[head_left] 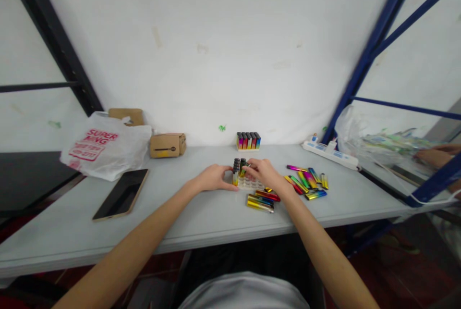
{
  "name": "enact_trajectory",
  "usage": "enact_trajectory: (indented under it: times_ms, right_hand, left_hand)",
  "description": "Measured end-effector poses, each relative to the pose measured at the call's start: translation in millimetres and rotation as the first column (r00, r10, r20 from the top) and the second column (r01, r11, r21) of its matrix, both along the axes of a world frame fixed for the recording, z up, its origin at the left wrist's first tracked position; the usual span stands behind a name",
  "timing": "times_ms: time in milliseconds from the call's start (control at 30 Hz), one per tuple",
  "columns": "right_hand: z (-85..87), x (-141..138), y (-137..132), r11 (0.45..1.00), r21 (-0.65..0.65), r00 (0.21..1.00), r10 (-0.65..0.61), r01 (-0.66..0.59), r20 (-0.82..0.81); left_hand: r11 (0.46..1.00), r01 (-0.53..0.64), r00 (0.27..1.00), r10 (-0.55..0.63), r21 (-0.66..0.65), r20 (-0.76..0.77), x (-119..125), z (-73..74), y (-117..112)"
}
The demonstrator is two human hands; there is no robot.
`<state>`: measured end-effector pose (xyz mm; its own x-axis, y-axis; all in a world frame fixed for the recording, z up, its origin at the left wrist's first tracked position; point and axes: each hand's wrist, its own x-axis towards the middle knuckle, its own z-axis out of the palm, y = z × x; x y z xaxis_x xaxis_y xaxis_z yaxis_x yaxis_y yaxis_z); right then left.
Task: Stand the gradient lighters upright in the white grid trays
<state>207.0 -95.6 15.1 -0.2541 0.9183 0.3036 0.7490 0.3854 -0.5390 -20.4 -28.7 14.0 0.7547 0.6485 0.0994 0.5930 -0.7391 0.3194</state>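
On the table a white tray with rows of holes holds several upright lighters at its left end. My left hand grips that end, its fingers behind and the thumb along the front corner. Over the tray, my right hand has its fingers pinched round a lighter beside the standing row; the fingers partly hide it. Just in front of the tray lie several loose shiny lighters, under my right wrist. More loose lighters in mixed colours are scattered to the right.
A filled block of lighters stands by the wall. Leftward are a small cardboard box, a white plastic bag and a phone or tablet. A power strip lies back right. Another person's hand shows beyond the blue frame.
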Motion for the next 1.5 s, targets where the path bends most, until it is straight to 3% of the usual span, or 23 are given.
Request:
enact_trajectory:
  times_ms: [100,167,300,400,567,667,733,833,933,1033,1133,1267,1367,1500]
  right_hand:
    - [7.9,-7,-5,0.975,0.092,0.943,-0.219,0.202,0.252]
    - [13.5,-4,-8,0.953,0.120,0.896,-0.303,0.279,0.325]
    - [23.1,36,-10,0.973,0.077,0.943,-0.228,0.216,0.242]
    - [24.7,83,-8,0.957,0.107,0.935,-0.288,0.271,0.208]
    - [4.8,143,-6,0.855,0.030,0.816,-0.503,0.517,0.286]
    - [-10.3,159,-6,0.778,-0.041,0.736,-0.574,0.627,0.358]
    - [-15.0,163,-6,0.774,-0.043,0.729,-0.574,0.632,0.373]
    - [-14.0,159,-5,0.846,0.030,0.817,-0.523,0.532,0.242]
    - [-9.6,145,-1,0.909,0.075,0.911,-0.404,0.410,-0.080]
    - [-5.8,124,3,0.966,0.017,0.885,-0.228,0.257,-0.406]
    - [-1.0,98,5,0.997,-0.046,0.801,-0.083,0.069,-0.593]
    - [5.0,64,4,0.994,-0.077,0.734,0.000,-0.071,-0.679]
    - [4.3,41,5,0.988,-0.109,0.733,0.008,-0.112,-0.681]
    - [0.6,21,8,0.994,-0.103,0.826,-0.077,0.024,-0.558]
  left_hand:
    - [1.000,-0.007,1.000,0.007,0.015,-0.002,0,-0.5,0]
    - [1.000,-0.006,1.000,0.006,0.030,0.001,0,-0.8,0]
    - [1.000,-0.014,1.000,0.014,-0.001,-0.013,-1,-0.1,0]
    - [0.999,-0.019,1.000,0.019,-0.030,-0.021,-1,1.4,1]
    - [0.999,-0.033,0.999,0.032,-0.042,-0.028,0,2.2,1]
    - [0.998,-0.030,0.999,0.029,-0.047,-0.027,0,1.9,1]
    - [0.998,-0.028,0.999,0.027,-0.049,-0.026,0,2.1,1]
    - [0.998,-0.027,0.999,0.025,-0.053,-0.029,0,2.8,1]
    - [0.999,-0.025,0.999,0.024,-0.045,-0.029,-1,2.4,1]
    - [0.999,-0.031,0.999,0.030,-0.041,-0.023,-1,0.6,2]
    - [0.999,-0.025,1.000,0.025,-0.020,-0.013,-1,-0.6,2]
    - [1.000,-0.019,1.000,0.019,-0.011,-0.003,-1,0.0,0]
    - [1.000,-0.020,1.000,0.020,-0.009,-0.007,0,0.6,-1]
    - [1.000,-0.016,1.000,0.016,-0.014,-0.009,0,1.2,-1]
